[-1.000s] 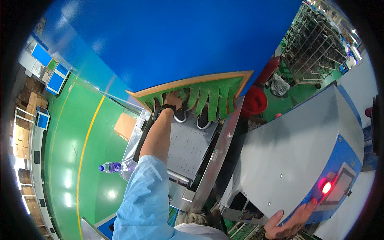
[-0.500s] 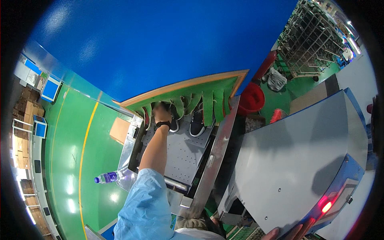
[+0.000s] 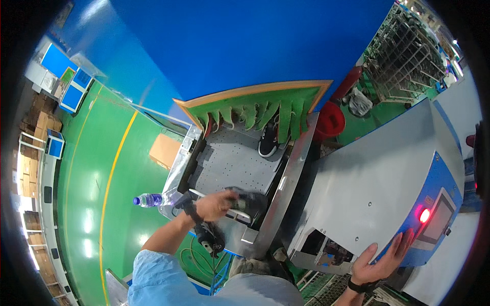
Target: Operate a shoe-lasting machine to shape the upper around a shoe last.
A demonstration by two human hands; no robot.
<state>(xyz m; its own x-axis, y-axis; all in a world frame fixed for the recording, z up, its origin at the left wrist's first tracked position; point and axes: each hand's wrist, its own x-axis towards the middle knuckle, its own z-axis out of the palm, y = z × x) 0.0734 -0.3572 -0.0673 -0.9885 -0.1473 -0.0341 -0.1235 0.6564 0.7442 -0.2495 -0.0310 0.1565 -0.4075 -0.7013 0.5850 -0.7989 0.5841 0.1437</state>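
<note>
My left hand (image 3: 217,205) has its fingers wrapped around a black sneaker (image 3: 251,205) at the near end of the machine's perforated grey plate (image 3: 232,160). The hand covers part of this shoe, and motion blurs it. Another black sneaker with a white sole (image 3: 268,143) sits at the far right of the plate, its far end under the green strip curtain (image 3: 250,116). My right hand (image 3: 380,261) rests with fingers spread on the grey machine housing (image 3: 367,188), beside the lit red lamp (image 3: 424,215). Below my left wrist is a dark object (image 3: 209,238) I cannot make out.
A tall blue machine wall (image 3: 245,46) rises behind the curtain. Left of the plate are a purple-labelled bottle (image 3: 149,200) and a cardboard box (image 3: 164,151). A red bucket (image 3: 331,121) and a wire rack cart (image 3: 406,56) stand at the far right.
My left hand has drawn the left sneaker from under the curtain toward me. The other sneaker stays at the curtain. My right hand has come further into view on the housing.
</note>
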